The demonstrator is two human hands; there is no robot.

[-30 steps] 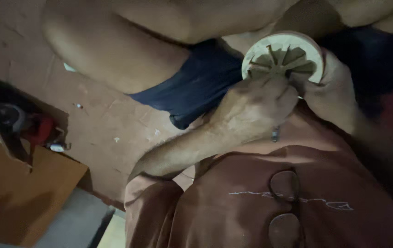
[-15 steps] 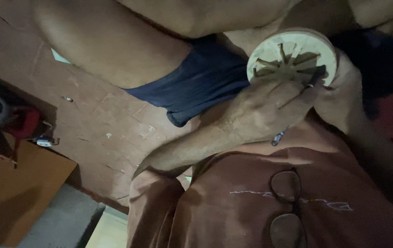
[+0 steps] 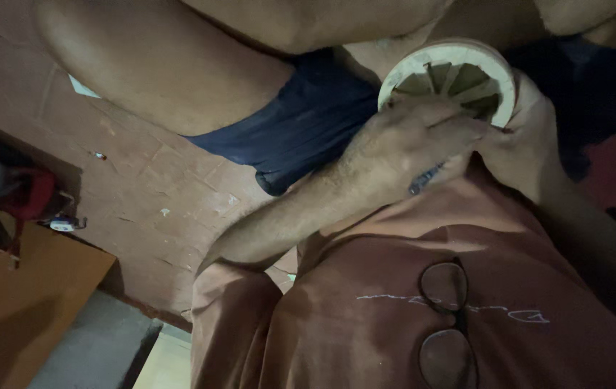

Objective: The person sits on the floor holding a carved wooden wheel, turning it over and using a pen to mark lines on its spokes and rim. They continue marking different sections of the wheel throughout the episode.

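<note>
Cream-coloured plastic forms the round spoked wheel (image 3: 454, 78) held up over the person's lap, its ribs fanning out from a hub inside a thick rim. The left hand (image 3: 408, 148) lies across the wheel's lower edge, knuckles toward the camera, fingers (image 3: 459, 128) curled and pressed together against the spokes; a small dark tool (image 3: 425, 179) pokes out beneath the palm, though how it is held cannot be told. The right hand (image 3: 527, 140) cups the wheel from the other side, its thumb on the rim and the remaining fingers hidden behind the disc. The wheel sits just above the chest of a rust-brown shirt (image 3: 394, 317), from whose neckline a pair of glasses (image 3: 446, 324) hangs. Behind the wheel are dark blue shorts (image 3: 300, 122) and a bare thigh (image 3: 149, 68), over a reddish tiled floor (image 3: 142, 194). A red machine (image 3: 12, 194) stands at the left edge beside a wooden board (image 3: 27, 302).
</note>
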